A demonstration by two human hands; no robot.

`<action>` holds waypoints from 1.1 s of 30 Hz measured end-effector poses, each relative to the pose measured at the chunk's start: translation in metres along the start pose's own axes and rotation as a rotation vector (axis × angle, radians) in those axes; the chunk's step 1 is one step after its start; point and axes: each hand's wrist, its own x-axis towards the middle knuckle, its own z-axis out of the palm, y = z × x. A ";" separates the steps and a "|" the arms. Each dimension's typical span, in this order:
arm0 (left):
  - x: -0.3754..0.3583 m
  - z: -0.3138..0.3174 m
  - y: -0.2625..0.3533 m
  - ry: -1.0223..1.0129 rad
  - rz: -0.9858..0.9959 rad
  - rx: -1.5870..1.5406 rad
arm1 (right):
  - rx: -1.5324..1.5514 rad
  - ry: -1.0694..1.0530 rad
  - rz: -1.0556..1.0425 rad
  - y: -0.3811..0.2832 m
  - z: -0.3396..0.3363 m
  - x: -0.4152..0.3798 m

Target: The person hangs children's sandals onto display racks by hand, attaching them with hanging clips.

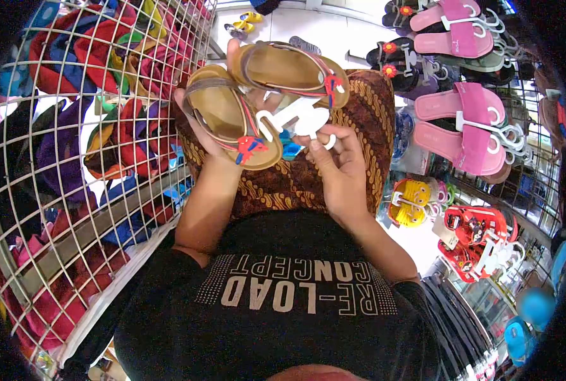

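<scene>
A pair of tan-soled sandals with thong straps is joined by a white plastic hanger. The nearer sandal and the farther sandal each bear a small red and blue figure on the strap. My left hand supports the pair from the left and underneath, its fingers partly hidden behind the soles. With fingers and thumb, my right hand pinches the hook end of the hanger. The pair is above my lap, over brown patterned cloth.
A wire rack with colourful cloth goods stands close on my left. Pink slippers, yellow slippers and red sandals hang on the right. Yellow shoes lie on the white floor ahead.
</scene>
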 end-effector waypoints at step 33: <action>0.004 -0.074 0.009 0.193 -0.259 0.076 | -0.758 -0.217 -0.198 -0.048 -0.039 0.024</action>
